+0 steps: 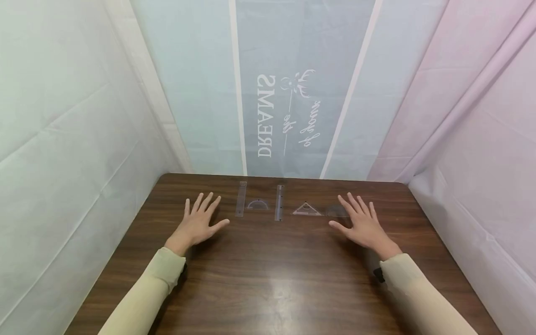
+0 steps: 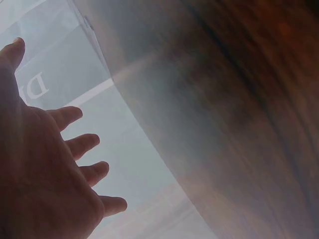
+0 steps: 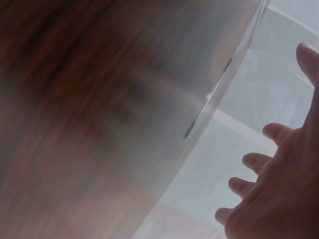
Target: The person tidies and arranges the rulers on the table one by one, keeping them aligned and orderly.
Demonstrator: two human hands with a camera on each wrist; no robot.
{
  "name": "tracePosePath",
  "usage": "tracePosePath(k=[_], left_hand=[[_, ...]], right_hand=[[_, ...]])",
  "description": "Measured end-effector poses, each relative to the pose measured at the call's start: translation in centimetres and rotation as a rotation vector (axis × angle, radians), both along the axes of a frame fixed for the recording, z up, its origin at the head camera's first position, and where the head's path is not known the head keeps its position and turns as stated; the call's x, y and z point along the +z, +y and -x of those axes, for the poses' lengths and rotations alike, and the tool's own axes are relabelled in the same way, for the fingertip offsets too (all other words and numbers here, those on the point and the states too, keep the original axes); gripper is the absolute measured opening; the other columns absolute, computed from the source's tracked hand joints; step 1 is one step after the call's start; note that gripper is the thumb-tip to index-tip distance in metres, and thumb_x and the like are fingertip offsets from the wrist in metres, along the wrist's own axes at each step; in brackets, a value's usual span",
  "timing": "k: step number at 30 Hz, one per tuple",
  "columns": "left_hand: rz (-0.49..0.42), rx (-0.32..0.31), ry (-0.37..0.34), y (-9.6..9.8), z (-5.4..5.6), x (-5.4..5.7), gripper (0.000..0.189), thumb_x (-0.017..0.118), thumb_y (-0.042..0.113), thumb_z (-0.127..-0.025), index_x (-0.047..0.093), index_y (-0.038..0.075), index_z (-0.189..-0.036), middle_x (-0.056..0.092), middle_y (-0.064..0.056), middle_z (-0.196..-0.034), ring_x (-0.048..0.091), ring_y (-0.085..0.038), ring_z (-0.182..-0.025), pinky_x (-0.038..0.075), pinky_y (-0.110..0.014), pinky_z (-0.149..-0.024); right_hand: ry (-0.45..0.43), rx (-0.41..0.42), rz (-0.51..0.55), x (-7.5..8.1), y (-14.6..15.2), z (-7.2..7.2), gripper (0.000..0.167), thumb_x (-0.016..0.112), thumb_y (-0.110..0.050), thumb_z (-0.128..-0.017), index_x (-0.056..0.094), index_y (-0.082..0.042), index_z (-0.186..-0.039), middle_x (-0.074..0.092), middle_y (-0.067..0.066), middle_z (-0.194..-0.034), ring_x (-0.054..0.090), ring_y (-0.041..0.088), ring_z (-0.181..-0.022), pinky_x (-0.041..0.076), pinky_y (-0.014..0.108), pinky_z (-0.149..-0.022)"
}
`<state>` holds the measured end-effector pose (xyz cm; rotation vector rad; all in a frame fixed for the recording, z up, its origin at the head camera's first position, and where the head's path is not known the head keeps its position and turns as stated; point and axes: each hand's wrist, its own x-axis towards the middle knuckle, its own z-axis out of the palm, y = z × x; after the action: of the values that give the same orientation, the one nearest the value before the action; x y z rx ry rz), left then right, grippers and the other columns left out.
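My left hand point(image 1: 197, 224) is held over the left part of the table, palm down with fingers spread, holding nothing. Over the right part, my right hand point(image 1: 363, 226) is spread the same way and also holds nothing. Between them, near the far edge, lies a row of clear plastic tools: a wide ruler point(image 1: 240, 200), a protractor point(image 1: 257, 205), a narrower ruler point(image 1: 279, 203) and a set square point(image 1: 307, 209). A second, darker half-round protractor point(image 1: 336, 211) sits at the right end, close to my right fingertips and partly hidden by them. Both wrist views show straight, separated fingers.
The brown wood-grain table point(image 1: 268, 260) reflects light near its front. Behind it hangs a blue-grey cloth point(image 1: 284, 46) with mirrored white lettering. Pale cloth walls point(image 1: 63, 116) stand on both sides.
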<state>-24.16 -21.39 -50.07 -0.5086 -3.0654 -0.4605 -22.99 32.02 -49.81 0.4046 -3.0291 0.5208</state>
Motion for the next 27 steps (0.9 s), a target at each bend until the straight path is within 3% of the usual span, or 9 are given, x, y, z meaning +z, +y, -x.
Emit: tracePosePath(k=[27], left_hand=[[0.014, -0.053, -0.007, 2.3, 2.2, 1.4, 0.09, 0.052, 0.068, -0.105, 0.021, 0.018, -0.173, 0.013, -0.016, -0.179, 0.004, -0.044, -0.165, -0.007, -0.072, -0.126]], right_hand=[[0.069, 0.159, -0.052, 1.2, -9.4, 3.0, 0.096, 0.064, -0.071, -0.098, 0.028, -0.021, -0.172, 0.016, 0.01, -0.179, 0.009, 0.042, -0.165, 0.001, 0.068, -0.128]])
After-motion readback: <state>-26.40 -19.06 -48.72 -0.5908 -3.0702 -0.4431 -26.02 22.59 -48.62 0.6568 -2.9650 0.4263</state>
